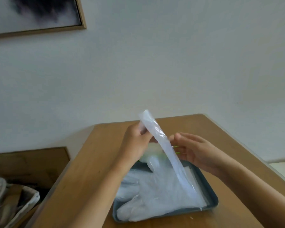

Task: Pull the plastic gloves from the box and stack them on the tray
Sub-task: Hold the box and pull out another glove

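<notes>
left hand [135, 143] fingers pinch glove [156, 130] top | glove slants down near-right onto pile [146, 195] in tray [215, 200] | right hand [192, 150] fingers loose, just right of it

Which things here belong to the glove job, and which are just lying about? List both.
Job: held glove, left hand gripping it, right hand, stacked gloves, tray.
Lying about: framed picture, basket.

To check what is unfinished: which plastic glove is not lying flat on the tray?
The glove held by the left hand: it slants up from the tray, while the other gloves lie flat there.
</notes>
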`<state>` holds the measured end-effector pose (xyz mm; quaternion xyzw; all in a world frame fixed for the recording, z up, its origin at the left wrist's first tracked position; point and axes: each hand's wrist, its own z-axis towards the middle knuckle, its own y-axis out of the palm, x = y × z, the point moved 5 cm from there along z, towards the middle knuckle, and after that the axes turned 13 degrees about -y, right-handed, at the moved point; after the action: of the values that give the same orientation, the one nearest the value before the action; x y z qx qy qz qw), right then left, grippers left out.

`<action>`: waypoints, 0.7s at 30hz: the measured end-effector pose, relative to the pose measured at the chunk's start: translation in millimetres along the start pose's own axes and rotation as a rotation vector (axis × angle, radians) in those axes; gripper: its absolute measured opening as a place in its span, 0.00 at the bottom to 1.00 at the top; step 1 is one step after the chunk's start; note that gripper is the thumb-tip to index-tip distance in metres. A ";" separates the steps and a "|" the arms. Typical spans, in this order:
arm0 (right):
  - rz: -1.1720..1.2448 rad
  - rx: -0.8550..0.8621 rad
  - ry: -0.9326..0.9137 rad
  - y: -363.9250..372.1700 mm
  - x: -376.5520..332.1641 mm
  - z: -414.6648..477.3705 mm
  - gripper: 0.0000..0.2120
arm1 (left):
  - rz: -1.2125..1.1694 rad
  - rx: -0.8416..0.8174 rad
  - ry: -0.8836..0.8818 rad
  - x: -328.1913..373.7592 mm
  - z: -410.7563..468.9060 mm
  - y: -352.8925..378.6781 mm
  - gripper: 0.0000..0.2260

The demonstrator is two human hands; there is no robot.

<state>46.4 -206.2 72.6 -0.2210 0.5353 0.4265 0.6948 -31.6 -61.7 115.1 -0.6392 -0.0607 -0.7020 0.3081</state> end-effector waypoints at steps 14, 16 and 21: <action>-0.828 -0.210 0.153 21.4 -49.1 6.7 0.13 | 0.690 -0.395 0.019 22.6 -7.2 1.8 0.06; -0.843 -0.145 0.136 22.9 -41.5 2.2 0.18 | 0.711 -0.443 -0.044 11.3 -1.2 -0.2 0.08; -0.997 -0.160 0.071 39.2 -17.9 -6.0 0.22 | 0.709 -0.539 -0.143 -10.4 8.5 1.7 0.07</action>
<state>9.5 -196.0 93.2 -0.5167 0.3537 0.0746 0.7761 -23.5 -55.2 106.4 -0.7248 0.3259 -0.4981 0.3469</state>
